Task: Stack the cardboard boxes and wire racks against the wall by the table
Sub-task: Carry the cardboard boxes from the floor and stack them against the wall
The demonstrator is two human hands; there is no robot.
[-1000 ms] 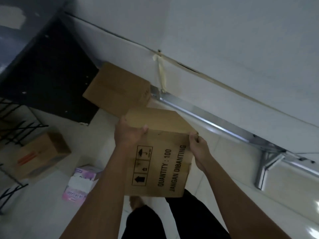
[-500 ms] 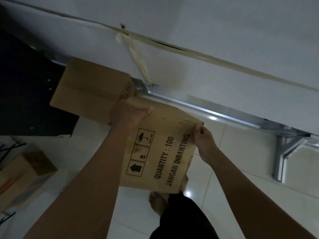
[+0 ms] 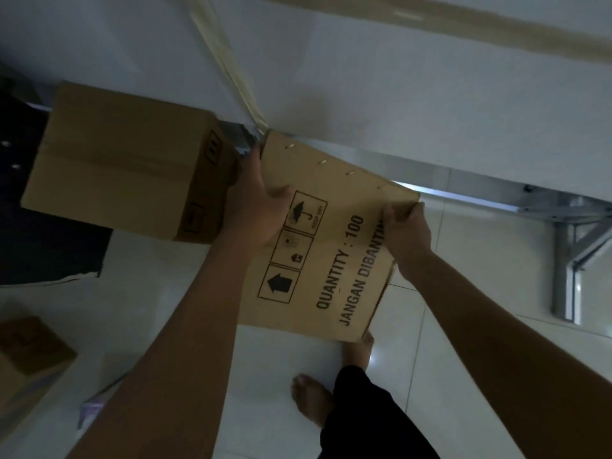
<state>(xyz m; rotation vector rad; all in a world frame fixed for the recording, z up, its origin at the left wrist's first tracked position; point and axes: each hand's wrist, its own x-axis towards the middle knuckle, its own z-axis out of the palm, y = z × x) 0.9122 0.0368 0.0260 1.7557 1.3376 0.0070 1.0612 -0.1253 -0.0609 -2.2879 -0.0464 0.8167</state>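
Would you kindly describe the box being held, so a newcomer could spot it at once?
Find the white wall; at its foot lies a plain closed box. Just right of it, the left hand and right hand grip the printed box, the only one marked QUANTITY : 100 with handling symbols.

Printed box [image 3: 328, 260], seemingly in both hands

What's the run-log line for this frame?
phase: placing | left hand: grips printed box | right hand: pinches box edge | neighbour: plain box by wall
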